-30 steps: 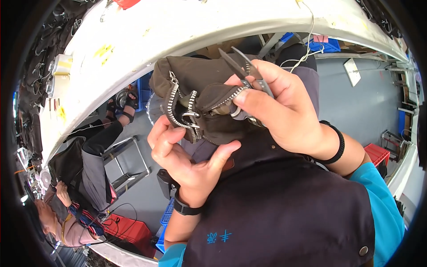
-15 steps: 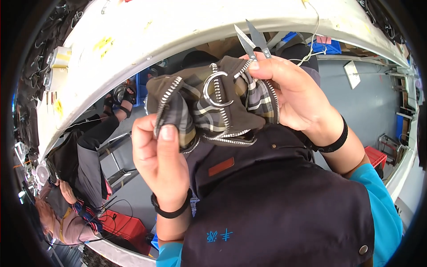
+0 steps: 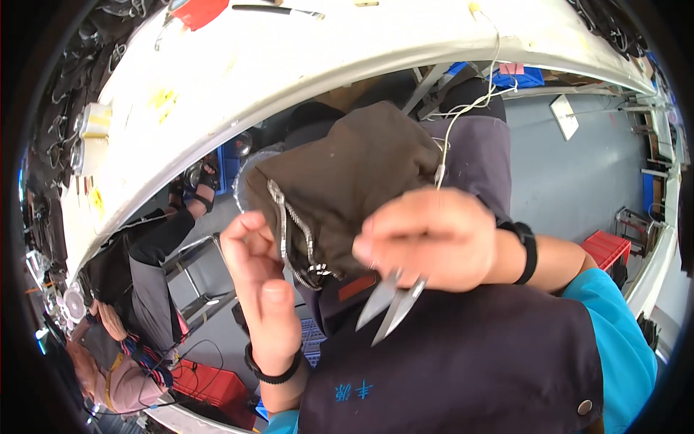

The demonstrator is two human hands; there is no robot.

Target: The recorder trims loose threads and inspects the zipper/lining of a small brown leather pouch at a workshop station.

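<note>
A dark brown fabric bag (image 3: 354, 166) lies over my lap, its plain outer side showing and a silver metal zipper (image 3: 285, 231) curving down its left edge. Beside that zipper, my left hand (image 3: 264, 289) is open, thumb and fingers apart; whether its fingertips touch the cloth I cannot tell. My right hand (image 3: 434, 239), smeared by motion, is closed over the bag's right front. Small thread snips (image 3: 390, 309) stick out below it, blades parted and pointing down toward my dark apron (image 3: 448, 354). Their handles are hidden in my palm.
A white table (image 3: 289, 65) curves across the far side, with a red container (image 3: 201, 11) and a thin dark-handled tool (image 3: 278, 10) on it. A pale cord (image 3: 457, 126) hangs from it near the bag. At left sits another person (image 3: 116, 347) near a red crate (image 3: 206, 383).
The bag has gone from its open plaid lining and ring to its plain outer side. My left hand has let go; my right hand swung down and left, the snips now pointing toward me.
</note>
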